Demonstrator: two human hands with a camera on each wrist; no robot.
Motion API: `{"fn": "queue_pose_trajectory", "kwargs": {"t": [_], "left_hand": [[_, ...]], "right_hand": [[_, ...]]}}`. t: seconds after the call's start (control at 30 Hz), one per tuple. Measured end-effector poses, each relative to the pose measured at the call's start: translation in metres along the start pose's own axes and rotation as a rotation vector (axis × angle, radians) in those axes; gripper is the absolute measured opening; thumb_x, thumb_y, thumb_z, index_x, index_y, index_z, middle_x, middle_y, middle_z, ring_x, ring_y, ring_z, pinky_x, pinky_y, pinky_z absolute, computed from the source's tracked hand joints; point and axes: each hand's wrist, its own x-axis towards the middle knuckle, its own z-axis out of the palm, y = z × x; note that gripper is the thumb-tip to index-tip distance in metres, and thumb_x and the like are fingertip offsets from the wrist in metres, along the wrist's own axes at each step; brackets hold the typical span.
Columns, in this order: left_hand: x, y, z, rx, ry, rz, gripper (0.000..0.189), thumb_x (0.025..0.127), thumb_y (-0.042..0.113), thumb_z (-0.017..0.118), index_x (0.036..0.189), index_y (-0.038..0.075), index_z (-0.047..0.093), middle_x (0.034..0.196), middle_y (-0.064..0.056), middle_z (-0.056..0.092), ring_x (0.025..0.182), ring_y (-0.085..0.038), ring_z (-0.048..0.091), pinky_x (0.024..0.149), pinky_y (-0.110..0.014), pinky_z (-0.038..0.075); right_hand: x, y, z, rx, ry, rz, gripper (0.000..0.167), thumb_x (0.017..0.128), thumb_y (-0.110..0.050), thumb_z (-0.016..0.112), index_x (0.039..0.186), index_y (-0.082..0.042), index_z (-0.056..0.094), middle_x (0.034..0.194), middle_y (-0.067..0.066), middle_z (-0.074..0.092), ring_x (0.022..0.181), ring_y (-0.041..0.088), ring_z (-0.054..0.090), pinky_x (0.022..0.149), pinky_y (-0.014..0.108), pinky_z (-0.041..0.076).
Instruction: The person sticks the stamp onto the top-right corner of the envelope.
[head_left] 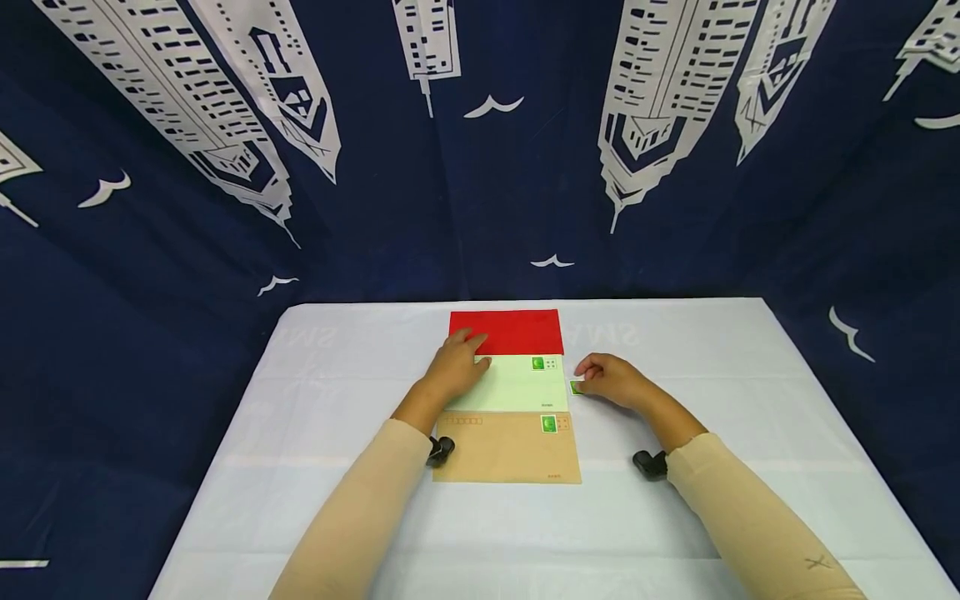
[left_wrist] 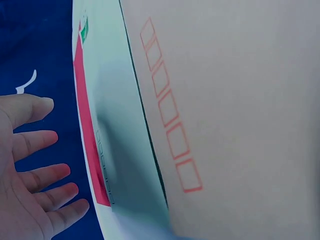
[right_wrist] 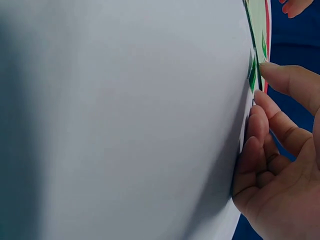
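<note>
Three envelopes lie one below another: a red envelope [head_left: 517,332] farthest off, a pale green envelope [head_left: 517,387] in the middle and a brown envelope [head_left: 510,454] nearest. My left hand [head_left: 453,367], its fingers spread, is over the left part of the red and pale green envelopes. Just right of the pale green envelope, my right hand [head_left: 615,382] pinches a small green stamp [head_left: 576,387] between thumb and fingertips, low over the table. In the right wrist view the stamp [right_wrist: 252,75] shows as a thin sliver by the thumb tip; the other fingers are curled.
A green stamp [head_left: 537,363] is on the pale green envelope's upper right, another stamp [head_left: 549,424] on the brown one's. The white-covered table [head_left: 300,467] extends around them. Behind hangs a dark blue cloth [head_left: 465,192] printed with white buildings and birds.
</note>
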Motion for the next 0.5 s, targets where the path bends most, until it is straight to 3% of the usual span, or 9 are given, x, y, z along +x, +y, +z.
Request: {"fn": "queue_pose_trajectory", "kwargs": {"t": [0.5], "left_hand": [[0.021,0.003,-0.006,0.142,-0.086,0.023,0.059,0.105,0.037,0.049,0.156,0.011,0.039,0.167,-0.014,0.026,0.157,-0.037,0.021,0.129,-0.046,0.02]], "right_hand": [[-0.004,0.006,-0.003,0.06,-0.044,-0.045,0.029,0.088,-0.017,0.077,0.11,-0.003,0.065,0.091,0.006,0.053,0.089,0.02,0.049,0.074,0.023,0.043]]}}
